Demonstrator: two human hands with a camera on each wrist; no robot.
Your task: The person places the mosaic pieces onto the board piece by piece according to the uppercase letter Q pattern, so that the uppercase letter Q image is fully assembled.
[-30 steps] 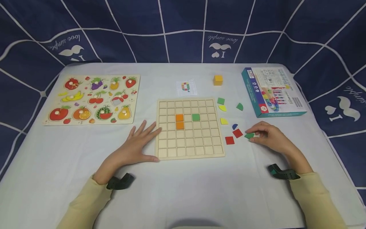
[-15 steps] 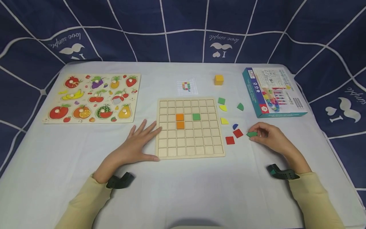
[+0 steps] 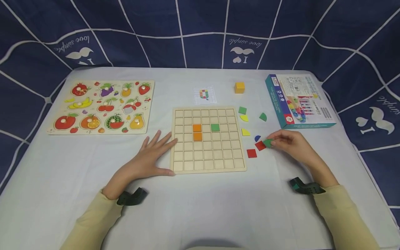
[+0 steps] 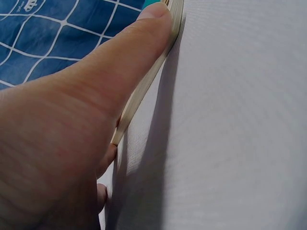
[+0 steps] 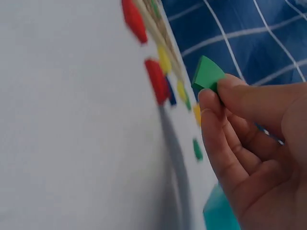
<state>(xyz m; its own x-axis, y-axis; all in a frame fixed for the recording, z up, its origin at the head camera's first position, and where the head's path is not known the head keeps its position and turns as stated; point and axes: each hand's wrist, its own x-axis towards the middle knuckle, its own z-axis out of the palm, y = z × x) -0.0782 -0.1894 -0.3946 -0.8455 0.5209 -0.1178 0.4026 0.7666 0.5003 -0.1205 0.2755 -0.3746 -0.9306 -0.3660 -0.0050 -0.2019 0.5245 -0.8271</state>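
Observation:
My right hand (image 3: 292,144) pinches a green quarter-circle tile (image 5: 208,73) between thumb and fingertips, above the table just right of a tilted red square tile (image 3: 260,145). In the middle of the table lies a wooden grid board (image 3: 208,156). Two orange square tiles (image 3: 197,132) sit one below the other in its cells, and a green square tile (image 3: 215,127) sits farther right. With fingers spread, my left hand (image 3: 145,159) rests at the board's left edge; thumb and fingertips touch it. The left wrist view shows the thumb (image 4: 129,52) along the board's edge.
Right of the board lie another red square (image 3: 251,153), a blue half-circle (image 3: 257,138), yellow quarter-circles (image 3: 246,132) and more green tiles (image 3: 263,117). Behind are a pattern card (image 3: 204,94), a yellow cube (image 3: 239,88) and a box (image 3: 300,100). A fruit puzzle (image 3: 101,107) lies left.
The right hand has lifted the green quarter-circle tile and turned it, moving slightly left toward the red tile. My left hand stays at the board's edge.

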